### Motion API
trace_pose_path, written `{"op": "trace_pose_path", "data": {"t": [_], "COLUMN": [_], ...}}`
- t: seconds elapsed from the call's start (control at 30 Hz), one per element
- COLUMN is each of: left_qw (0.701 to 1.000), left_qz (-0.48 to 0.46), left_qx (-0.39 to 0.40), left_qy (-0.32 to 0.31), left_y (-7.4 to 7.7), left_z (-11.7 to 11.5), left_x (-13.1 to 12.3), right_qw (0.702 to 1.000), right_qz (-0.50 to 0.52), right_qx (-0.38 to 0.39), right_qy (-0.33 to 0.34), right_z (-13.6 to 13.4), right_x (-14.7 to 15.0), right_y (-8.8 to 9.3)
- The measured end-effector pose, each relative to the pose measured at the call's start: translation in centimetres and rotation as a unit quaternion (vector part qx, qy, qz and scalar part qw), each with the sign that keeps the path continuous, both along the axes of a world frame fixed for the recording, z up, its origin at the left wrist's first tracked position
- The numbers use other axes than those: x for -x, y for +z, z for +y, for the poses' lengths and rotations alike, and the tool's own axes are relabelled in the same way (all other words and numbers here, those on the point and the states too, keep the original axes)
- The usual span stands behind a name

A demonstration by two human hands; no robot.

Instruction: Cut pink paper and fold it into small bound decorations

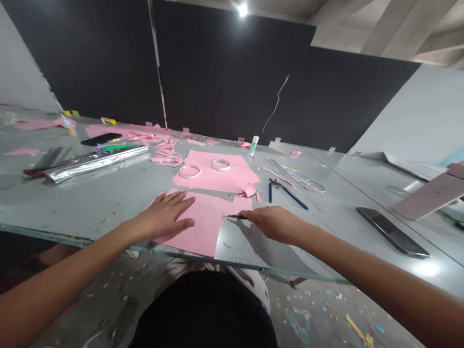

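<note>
A pink paper sheet (203,227) lies flat at the table's front edge, with a squared notch cut from its right side. My left hand (165,216) rests on its left part, fingers spread and palm down. At the notch, my right hand (270,222) is closed around a thin dark tool (237,217), probably a craft knife; most of it is hidden in the fist. Its tip touches or nearly touches the notch's inner edge. Just behind lie more pink paper (224,179), two white tape rings (220,165) and crumpled pink scraps (248,192).
Blue-handled pliers (290,191) and coiled wire (311,183) lie right of the paper. A dark phone (393,232) lies farther right, near a hand holding a pink device (431,195). A glue stick (254,145) stands at the back. Silver foil roll (97,164) lies left.
</note>
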State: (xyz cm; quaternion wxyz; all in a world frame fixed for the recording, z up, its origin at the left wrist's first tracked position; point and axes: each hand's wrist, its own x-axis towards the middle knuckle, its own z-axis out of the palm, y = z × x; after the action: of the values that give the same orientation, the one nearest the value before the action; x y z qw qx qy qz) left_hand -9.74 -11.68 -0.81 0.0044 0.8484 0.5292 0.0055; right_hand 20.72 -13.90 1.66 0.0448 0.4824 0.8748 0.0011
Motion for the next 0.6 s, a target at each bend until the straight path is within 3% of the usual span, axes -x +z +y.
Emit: {"op": "trace_pose_path", "data": {"t": [0.2,0.43,0.53,0.6], "left_qw": [0.999,0.993,0.992,0.995], "left_qz": [0.038,0.066,0.070,0.052], "left_qx": [0.003,-0.051,-0.062,-0.053], "left_qy": [0.029,0.088,0.087,0.068], "left_y": [2.1,3.3,3.2,2.9], "left_z": [-1.0,-2.3,-2.5,-2.2], "left_x": [1.6,1.9,1.3,1.3], "right_qw": [0.995,0.992,0.987,0.989], "right_qz": [0.080,0.090,0.077,0.055], "right_qx": [-0.029,-0.067,-0.106,-0.113], "right_qy": [-0.046,0.056,0.093,0.081], "right_z": [0.4,0.2,-0.5,-0.8], "right_x": [1.4,5.1,6.6,7.3], "right_y": [0.6,0.0,-0.4,-0.5]}}
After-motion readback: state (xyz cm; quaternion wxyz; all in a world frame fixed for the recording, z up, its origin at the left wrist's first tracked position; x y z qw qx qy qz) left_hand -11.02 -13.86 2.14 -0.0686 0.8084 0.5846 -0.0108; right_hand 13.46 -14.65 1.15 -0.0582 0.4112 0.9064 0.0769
